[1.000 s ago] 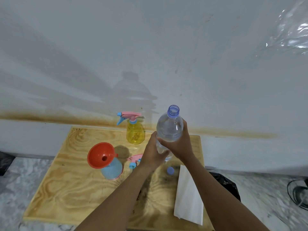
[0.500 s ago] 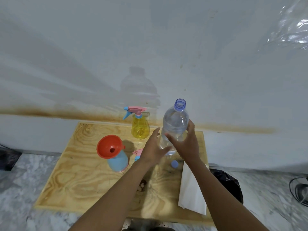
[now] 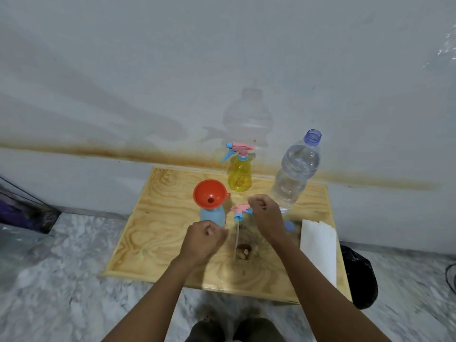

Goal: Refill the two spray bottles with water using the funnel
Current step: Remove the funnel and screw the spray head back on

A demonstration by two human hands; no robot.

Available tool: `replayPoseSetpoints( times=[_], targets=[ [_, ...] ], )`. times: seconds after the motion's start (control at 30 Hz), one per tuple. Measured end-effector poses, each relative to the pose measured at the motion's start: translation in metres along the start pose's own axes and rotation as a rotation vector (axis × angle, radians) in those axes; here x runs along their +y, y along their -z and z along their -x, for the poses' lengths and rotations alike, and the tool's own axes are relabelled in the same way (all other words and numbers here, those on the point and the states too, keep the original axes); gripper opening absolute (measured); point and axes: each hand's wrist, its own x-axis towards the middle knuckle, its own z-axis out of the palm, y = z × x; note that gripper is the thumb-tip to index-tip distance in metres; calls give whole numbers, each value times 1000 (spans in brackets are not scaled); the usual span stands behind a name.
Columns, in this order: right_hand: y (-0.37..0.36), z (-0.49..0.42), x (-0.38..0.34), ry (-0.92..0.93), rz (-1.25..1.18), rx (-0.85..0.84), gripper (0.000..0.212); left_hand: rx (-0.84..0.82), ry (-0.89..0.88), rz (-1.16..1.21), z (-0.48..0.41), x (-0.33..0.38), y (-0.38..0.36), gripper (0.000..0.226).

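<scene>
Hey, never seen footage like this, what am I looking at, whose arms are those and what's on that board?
No machine: a camera on a person's head looks down at their bare arms. On the wooden board stand a blue spray bottle with an orange funnel in its neck, a yellow spray bottle and an uncapped water bottle. A loose spray head, a blue cap and a white sheet lie there. The left hand is curled, empty; the right hand curls beside the spray head, grip unclear.

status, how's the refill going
Left hand curled, empty; right hand curled beside loose spray head, grip unclear. Funnel seated in blue bottle; water bottle standing uncapped. Nothing in the way.
</scene>
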Motion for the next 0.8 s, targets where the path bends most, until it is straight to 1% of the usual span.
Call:
replayPoseSetpoints(
  times=[0.07,0.13,0.17,0.23,0.27,0.3,0.33,0.37,0.43,0.47,0.5,0.53,0.57,0.63,0.67,0.8],
  targets=[
    [-15,-2,-11,-29,20,-139,19,141,-9,-16,-5,-11,13,23],
    [-28,-7,-18,-69,56,-203,37,187,-12,-43,-13,-13,21,24],
    [-34,-10,-21,-85,79,-217,49,180,-20,-64,-18,-12,23,33],
    [-44,-14,-28,-98,129,-235,71,131,-65,-64,-30,-8,25,63],
    [-49,-16,-31,-99,152,-225,77,106,-98,-45,-35,-6,24,69],
    [-52,-17,-35,-95,169,-199,78,82,-140,-30,-41,-6,23,65],
    [-55,-19,-37,-83,183,-173,73,56,-170,-31,-43,-6,22,59],
    [-58,-20,-38,-66,198,-152,62,48,-199,-40,-46,-9,20,58],
    [-60,-22,-40,-51,226,-129,30,81,-228,-38,-51,-16,16,63],
    [-60,-22,-42,-43,239,-121,20,96,-236,-24,-53,-19,14,62],
    [-59,-22,-44,-21,261,-105,14,100,-230,-10,-53,-20,13,56],
    [-58,-22,-46,0,285,-82,11,91,-228,-4,-53,-18,14,50],
    [-57,-21,-48,19,294,-55,13,77,-227,-8,-54,-17,13,45],
    [-54,-20,-52,45,284,-5,28,54,-251,-34,-56,-17,14,44],
    [-52,-19,-52,50,279,5,31,50,-261,-50,-56,-17,15,44],
    [-46,-13,-52,66,253,-11,17,47,-287,-88,-58,-19,15,43]
  ],
)
